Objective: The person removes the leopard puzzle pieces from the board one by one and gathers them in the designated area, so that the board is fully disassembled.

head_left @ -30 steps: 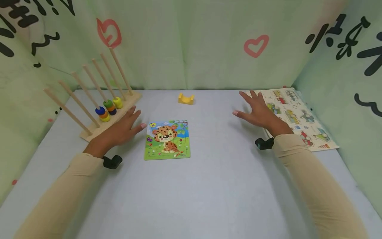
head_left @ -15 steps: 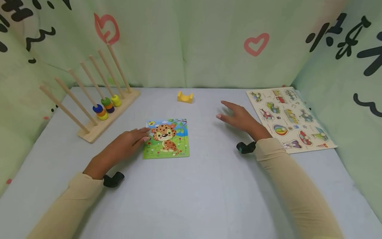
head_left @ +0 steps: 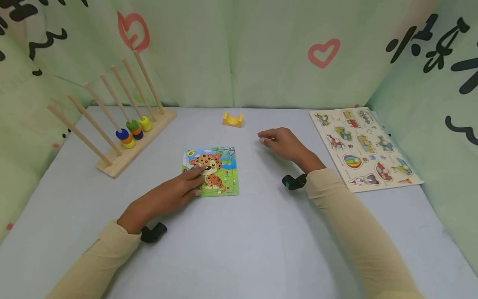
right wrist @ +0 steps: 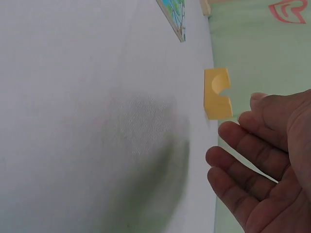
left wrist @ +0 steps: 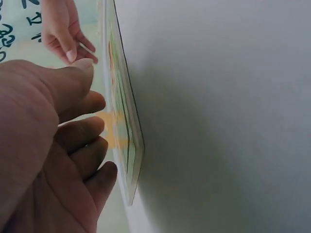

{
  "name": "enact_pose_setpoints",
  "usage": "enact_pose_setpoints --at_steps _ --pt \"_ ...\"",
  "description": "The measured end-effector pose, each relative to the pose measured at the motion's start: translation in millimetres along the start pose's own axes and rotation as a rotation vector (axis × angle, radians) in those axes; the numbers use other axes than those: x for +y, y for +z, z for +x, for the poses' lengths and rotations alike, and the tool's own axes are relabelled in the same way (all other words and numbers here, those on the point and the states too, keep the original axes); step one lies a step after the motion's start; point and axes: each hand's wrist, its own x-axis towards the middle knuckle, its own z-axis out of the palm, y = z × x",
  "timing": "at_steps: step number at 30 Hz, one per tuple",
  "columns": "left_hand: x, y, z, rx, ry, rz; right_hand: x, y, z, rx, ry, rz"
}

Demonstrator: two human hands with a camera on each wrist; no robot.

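A square jigsaw puzzle with a spotted leopard cub lies flat on the table. My left hand is over its left part, hiding some of the picture. In the left wrist view, the fingers of this left hand bend loosely beside the puzzle board and hold nothing; contact cannot be made out. My right hand hovers to the right of the puzzle, its fingers loosely bent around nothing. Nearest to it is a yellow arched block, also seen in the right wrist view as a yellow block with a round notch.
At the left stands a wooden peg rack with tall rods and several coloured beads. A cream picture puzzle board lies at the right. Green curtains enclose the back and sides of the white table.
My left hand has moved from beside the peg rack rightward and nearer, onto the puzzle's left part. My right hand has moved left, away from the picture board, its fingers less spread.
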Motion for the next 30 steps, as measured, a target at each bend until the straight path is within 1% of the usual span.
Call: enact_pose_setpoints --at_steps 3,6,9,15,20,26,30 --pt "1.9 0.4 -1.2 -0.022 -0.043 -0.003 -8 4 5 -0.009 0.007 -0.001" --pt "3.8 1.9 -3.3 -0.024 -0.084 -0.01 -17 8 10 -0.028 -0.009 0.008" --pt "5.4 3.0 -5.1 -0.02 -0.1 -0.006 -27 12 15 -0.049 -0.037 0.017" --pt "7.8 2.8 -6.5 -0.042 -0.101 0.013 -42 21 31 -0.083 -0.068 0.064" --pt "6.2 3.4 -8.0 -0.032 -0.088 0.017 -50 28 42 -0.12 -0.086 0.119" --pt "3.0 3.9 -8.6 -0.027 -0.06 0.011 -53 34 49 -0.19 -0.091 0.187" --pt "2.9 3.1 -7.5 -0.033 -0.049 0.0 -55 38 53 -0.23 -0.114 0.194"
